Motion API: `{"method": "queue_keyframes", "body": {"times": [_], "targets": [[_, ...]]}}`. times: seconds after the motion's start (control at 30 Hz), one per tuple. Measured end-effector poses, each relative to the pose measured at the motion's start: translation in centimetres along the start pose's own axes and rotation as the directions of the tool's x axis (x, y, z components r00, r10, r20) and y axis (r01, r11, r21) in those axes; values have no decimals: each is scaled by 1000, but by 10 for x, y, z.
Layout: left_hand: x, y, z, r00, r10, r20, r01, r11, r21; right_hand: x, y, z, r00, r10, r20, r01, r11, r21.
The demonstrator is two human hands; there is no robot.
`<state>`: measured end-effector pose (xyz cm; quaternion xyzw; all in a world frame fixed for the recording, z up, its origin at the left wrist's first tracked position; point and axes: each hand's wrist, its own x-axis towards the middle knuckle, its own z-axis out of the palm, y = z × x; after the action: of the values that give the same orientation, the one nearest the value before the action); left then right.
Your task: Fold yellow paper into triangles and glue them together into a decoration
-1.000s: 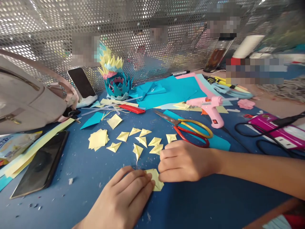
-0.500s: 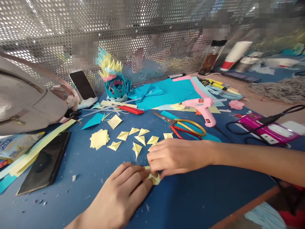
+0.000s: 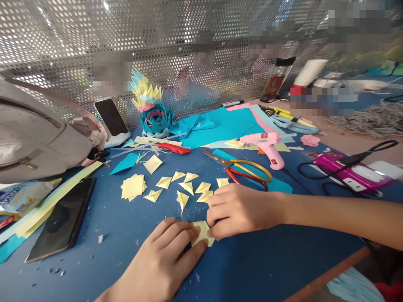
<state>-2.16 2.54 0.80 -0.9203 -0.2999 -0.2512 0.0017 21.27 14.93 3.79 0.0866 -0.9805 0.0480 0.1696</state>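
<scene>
A small piece of yellow paper (image 3: 201, 232), partly folded, lies on the blue tabletop between my hands. My left hand (image 3: 163, 251) pins its left side, thumb and fingertips closed over it. At its right edge my right hand (image 3: 244, 212) has its fingers curled and pinching the paper. Just beyond are several small folded yellow paper pieces (image 3: 183, 200), some partly behind the right hand. A stack of yellow paper squares (image 3: 133, 187) sits further left, with a single yellow square (image 3: 153, 164) above it.
Red-and-yellow-handled scissors (image 3: 241, 167) and a pink glue gun (image 3: 266, 144) lie behind the right hand. A red utility knife (image 3: 174, 148), blue paper sheets (image 3: 226, 123) and a folded-paper model (image 3: 154, 111) are further back. Left are a phone (image 3: 61, 220) and bag (image 3: 40, 134); right, a magenta power strip (image 3: 352, 174).
The right hand has shifted slightly right, and more of the yellow paper shows between the hands. The left hand keeps hold of the paper's left side.
</scene>
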Motion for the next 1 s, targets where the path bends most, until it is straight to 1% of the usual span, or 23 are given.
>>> {"method": "queue_keyframes", "body": {"times": [0.1,0.2,0.3,0.43,0.57,0.67,0.8,0.93,1.0], "targets": [[-2,1,3,1000,-16,-21,16,1000,4,2,-1,2,992,-111,-56,102,984,-148],[-3,1,4,999,-25,-32,25,1000,3,6,0,4,989,-129,-66,118,982,-149],[-3,1,2,1000,-10,-18,10,1000,16,8,3,7,998,-68,-9,68,996,-64],[-6,-1,4,999,15,-28,-14,999,44,8,2,8,995,57,78,-64,994,93],[-12,-2,10,999,20,-42,-18,998,58,7,-2,8,977,194,86,-210,937,281],[-13,-3,11,999,16,-33,-15,999,45,7,-3,11,957,281,77,-289,883,370],[-11,-3,11,999,4,-52,-2,999,38,7,-6,13,936,338,97,-347,845,406],[-12,-3,13,997,21,-68,-17,998,57,7,-9,14,920,380,100,-387,833,395],[-13,-3,15,997,27,-79,-22,998,67,6,-8,13,919,382,97,-388,835,390]]}}
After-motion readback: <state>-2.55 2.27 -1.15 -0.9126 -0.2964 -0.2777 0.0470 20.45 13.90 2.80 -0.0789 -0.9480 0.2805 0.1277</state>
